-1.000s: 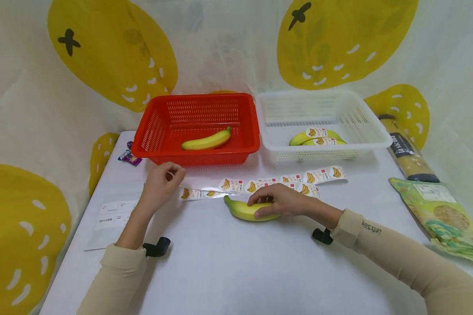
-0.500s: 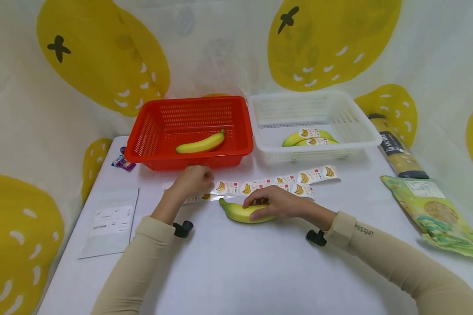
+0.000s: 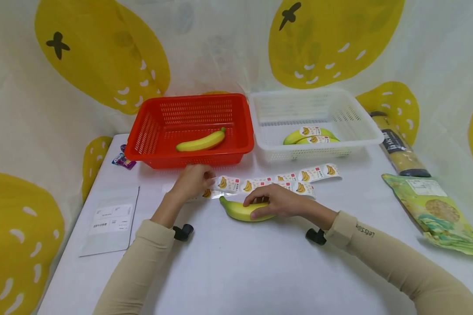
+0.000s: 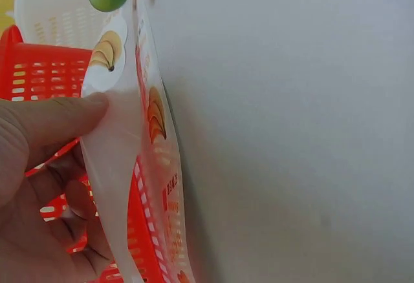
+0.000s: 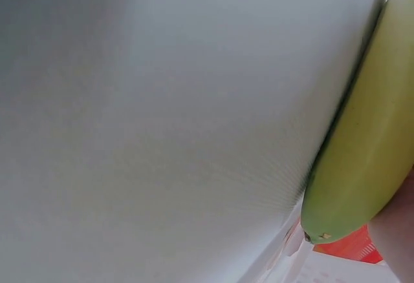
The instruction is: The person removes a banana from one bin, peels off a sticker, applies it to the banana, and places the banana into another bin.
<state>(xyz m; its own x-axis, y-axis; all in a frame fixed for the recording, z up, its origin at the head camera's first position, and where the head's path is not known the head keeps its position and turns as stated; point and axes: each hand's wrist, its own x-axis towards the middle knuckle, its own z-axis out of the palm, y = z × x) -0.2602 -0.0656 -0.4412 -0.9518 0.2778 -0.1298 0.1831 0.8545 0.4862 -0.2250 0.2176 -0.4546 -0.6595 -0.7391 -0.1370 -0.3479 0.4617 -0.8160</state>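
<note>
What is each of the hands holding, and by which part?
Left hand pinches the sticker strip at its left end; right hand grips the banana on the table around its middle.

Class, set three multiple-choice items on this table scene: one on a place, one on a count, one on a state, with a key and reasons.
1. Where does the unlabelled banana lie?
A. in the red basket
B. in the white basket
C. on the green packet

2. How many bananas are in the white basket?
A. none
B. two
C. five

3. What is the left hand doing?
A. lying flat on the table
B. pinching the sticker strip
C. lifting a basket

Key: 1 A, it rests on the red mesh floor; 2 B, two labelled bananas show there; 3 B, the left wrist view shows the thumb pressed on the strip's backing.
</note>
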